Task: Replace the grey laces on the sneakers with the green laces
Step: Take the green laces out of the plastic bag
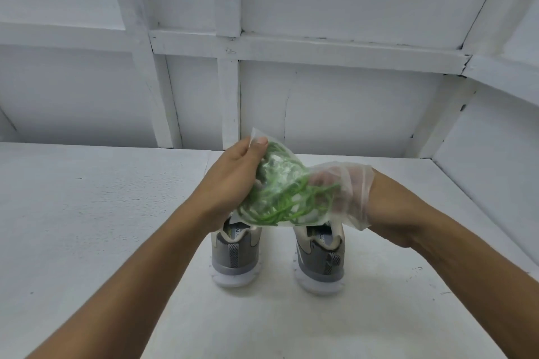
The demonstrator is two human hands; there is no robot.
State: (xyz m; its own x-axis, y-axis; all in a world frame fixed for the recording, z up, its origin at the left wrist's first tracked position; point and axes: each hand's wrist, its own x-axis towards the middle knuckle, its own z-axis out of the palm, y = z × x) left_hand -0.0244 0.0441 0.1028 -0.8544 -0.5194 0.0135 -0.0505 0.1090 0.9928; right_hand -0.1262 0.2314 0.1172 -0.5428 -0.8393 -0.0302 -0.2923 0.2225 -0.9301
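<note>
A clear plastic bag (354, 198) holds a tangle of green laces (287, 202). My left hand (233, 178) grips the bag's closed end from outside, thumb on its top corner. My right hand (332, 183) is inside the bag up to the wrist, its fingers among the laces. Two grey sneakers stand side by side on the white table, heels toward me: the left sneaker (236, 256) and the right sneaker (319, 259). The bag and my hands hang just above them and hide their fronts and lacing.
The white table (87, 227) runs to a white panelled wall (320, 96) at the back and an angled wall on the right (490, 154).
</note>
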